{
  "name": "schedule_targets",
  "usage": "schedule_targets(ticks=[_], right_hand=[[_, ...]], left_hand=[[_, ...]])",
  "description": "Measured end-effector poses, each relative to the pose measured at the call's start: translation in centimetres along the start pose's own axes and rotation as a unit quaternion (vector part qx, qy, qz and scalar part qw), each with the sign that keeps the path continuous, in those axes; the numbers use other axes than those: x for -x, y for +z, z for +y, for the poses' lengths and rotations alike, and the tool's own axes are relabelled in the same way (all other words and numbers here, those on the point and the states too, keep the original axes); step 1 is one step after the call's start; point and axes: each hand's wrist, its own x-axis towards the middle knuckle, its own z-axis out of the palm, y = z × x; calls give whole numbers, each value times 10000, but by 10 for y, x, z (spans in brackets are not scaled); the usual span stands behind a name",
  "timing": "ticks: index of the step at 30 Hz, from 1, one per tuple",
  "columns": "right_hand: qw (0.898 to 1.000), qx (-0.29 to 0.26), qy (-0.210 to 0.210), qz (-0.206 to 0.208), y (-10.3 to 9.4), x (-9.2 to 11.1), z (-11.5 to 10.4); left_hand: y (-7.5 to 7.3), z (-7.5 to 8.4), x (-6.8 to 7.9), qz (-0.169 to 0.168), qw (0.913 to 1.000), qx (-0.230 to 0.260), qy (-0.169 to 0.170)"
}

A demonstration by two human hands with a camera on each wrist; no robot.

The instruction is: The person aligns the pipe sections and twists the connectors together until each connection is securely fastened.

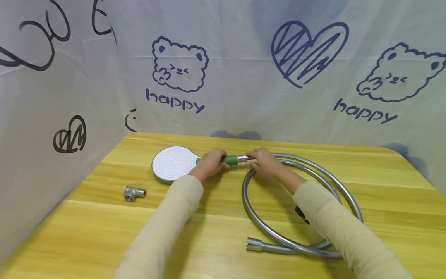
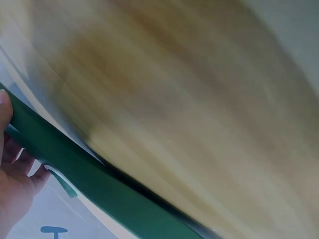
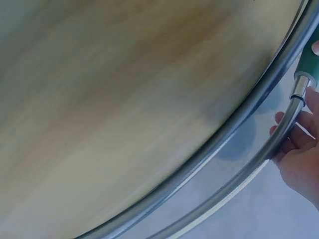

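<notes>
A shower head with a white face and green rim lies toward the table's far side. My left hand grips its green handle, also seen in the left wrist view with the fingers around the handle. At the handle's end sits a silver connector of a grey metal shower hose. The hose is pinched just behind that connector by my right hand. In the right wrist view, connector and handle meet in line, with my thumb beside the joint.
The hose lies in loops under my right forearm, its other end nut toward the front. A small metal tee fitting lies at left. A small black object is partly hidden by my right sleeve. Drawn-on white cloth borders the table.
</notes>
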Motion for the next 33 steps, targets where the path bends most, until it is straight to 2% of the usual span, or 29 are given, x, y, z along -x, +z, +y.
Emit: schedule_targets(ticks=[6, 15, 26, 33], right_hand=[[9999, -132, 85, -13, -4, 7, 0], [9995, -22, -45, 320, -6, 26, 1], [9995, 4, -316, 97, -8, 53, -13], [9978, -537, -365, -146, -10, 68, -31]], left_hand=[[-3, -8, -2, -74, 9999, 14, -126], [-4, -15, -5, -275, 9994, 25, -202], [-4, -21, -8, -224, 9997, -42, -99], [-5, -23, -10, -274, 9995, -128, -26]])
